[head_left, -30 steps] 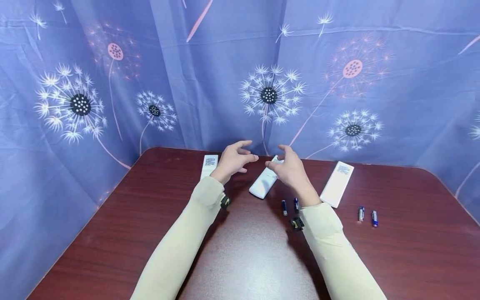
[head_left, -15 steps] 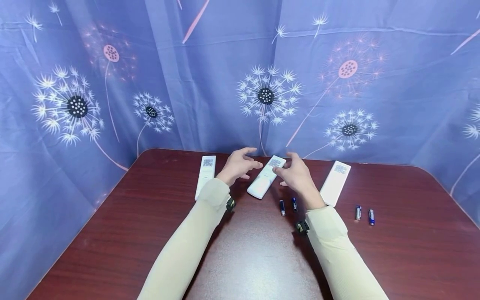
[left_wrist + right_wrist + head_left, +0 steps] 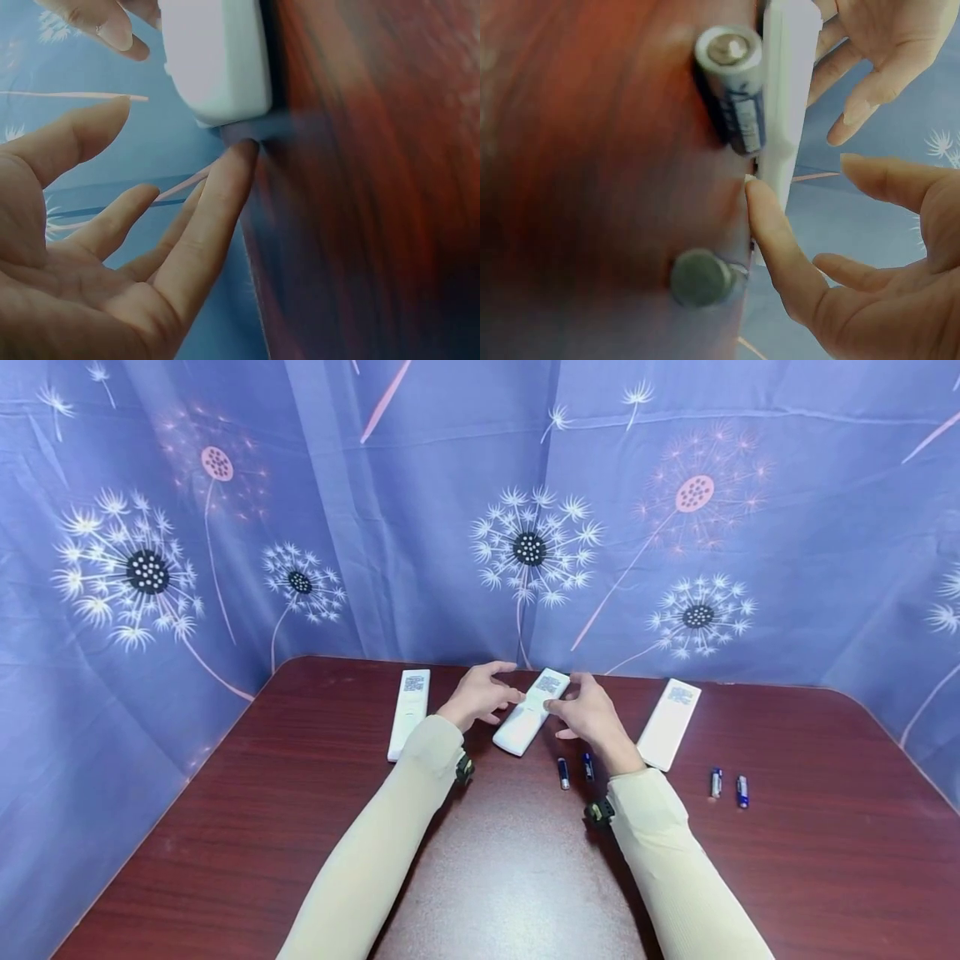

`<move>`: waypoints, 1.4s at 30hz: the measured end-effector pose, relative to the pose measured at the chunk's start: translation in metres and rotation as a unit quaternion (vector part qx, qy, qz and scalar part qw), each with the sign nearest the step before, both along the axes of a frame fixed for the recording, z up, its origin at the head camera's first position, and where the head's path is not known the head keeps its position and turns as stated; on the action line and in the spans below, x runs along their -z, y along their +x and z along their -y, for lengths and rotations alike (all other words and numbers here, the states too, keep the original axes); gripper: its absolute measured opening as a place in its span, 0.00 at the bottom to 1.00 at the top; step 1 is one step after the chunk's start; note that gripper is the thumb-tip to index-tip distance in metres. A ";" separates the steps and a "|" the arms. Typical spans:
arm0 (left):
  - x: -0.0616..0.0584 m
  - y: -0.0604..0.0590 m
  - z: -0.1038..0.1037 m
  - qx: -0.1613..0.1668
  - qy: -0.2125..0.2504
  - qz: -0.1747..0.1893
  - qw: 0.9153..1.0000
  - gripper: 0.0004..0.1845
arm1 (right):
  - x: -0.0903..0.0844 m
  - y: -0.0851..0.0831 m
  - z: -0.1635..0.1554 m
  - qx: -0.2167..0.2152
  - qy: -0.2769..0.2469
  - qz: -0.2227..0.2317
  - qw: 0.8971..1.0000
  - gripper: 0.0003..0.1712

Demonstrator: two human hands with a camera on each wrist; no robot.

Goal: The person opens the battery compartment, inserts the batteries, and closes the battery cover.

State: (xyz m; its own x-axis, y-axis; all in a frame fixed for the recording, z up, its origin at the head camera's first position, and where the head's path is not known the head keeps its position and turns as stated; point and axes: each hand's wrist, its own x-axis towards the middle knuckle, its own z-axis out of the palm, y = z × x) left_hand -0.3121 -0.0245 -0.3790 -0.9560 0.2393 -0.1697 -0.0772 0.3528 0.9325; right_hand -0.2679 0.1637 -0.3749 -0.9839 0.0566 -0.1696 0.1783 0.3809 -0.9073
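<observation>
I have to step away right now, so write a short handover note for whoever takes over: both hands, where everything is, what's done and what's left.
Left hand: open, fingers at the left edge of the middle remote.
Right hand: open, fingertips at that remote's right edge; not yet gripped.
Middle remote lies face down on the table, two batteries just near of it.
Left remote and right remote lie untouched; two more batteries sit further right.
Done: nothing visibly. Left: lifting the remote; all four batteries are still loose.

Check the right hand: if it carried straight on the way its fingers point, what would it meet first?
Most likely the middle white remote: the right hand points left and slightly forward at its far end, fingertips at its edge. Whether they already touch is unclear. The left hand lies beyond.
</observation>
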 end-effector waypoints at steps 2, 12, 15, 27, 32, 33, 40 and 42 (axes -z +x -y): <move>0.002 -0.002 -0.001 0.000 0.000 0.006 1.000 0.35 | 0.001 -0.001 0.001 -0.006 -0.018 0.010 1.000 0.45; 0.007 -0.010 -0.009 -0.001 0.008 0.023 1.000 0.32 | 0.006 -0.004 0.001 -0.025 -0.083 0.029 0.996 0.45; 0.008 -0.012 -0.012 0.000 0.018 0.030 0.999 0.31 | 0.007 -0.004 0.001 -0.032 -0.091 0.035 0.995 0.45; 0.011 -0.019 -0.017 0.013 0.076 0.080 0.994 0.31 | 0.008 -0.005 0.001 -0.038 -0.060 0.042 0.997 0.49; 0.015 -0.022 -0.015 0.015 0.101 0.097 0.990 0.31 | 0.010 -0.004 -0.001 -0.045 -0.066 0.041 0.996 0.51; 0.015 -0.022 -0.014 0.015 0.109 0.100 0.989 0.31 | 0.010 -0.004 -0.002 -0.046 -0.067 0.039 0.996 0.51; 0.019 -0.026 -0.013 0.012 0.136 0.108 0.985 0.32 | 0.012 -0.003 -0.006 -0.059 -0.069 0.026 0.996 0.53; 0.019 -0.027 -0.013 0.010 0.140 0.108 0.984 0.33 | 0.012 -0.003 -0.006 -0.063 -0.071 0.023 0.995 0.54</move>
State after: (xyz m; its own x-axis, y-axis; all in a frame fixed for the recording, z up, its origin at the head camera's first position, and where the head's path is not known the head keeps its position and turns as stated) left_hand -0.3390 -0.0115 -0.3983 -0.8994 0.3246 -0.2929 -0.2800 0.0871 0.9561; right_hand -0.2709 0.1701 -0.3865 -0.9728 -0.0944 -0.2116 0.1795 0.2711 -0.9457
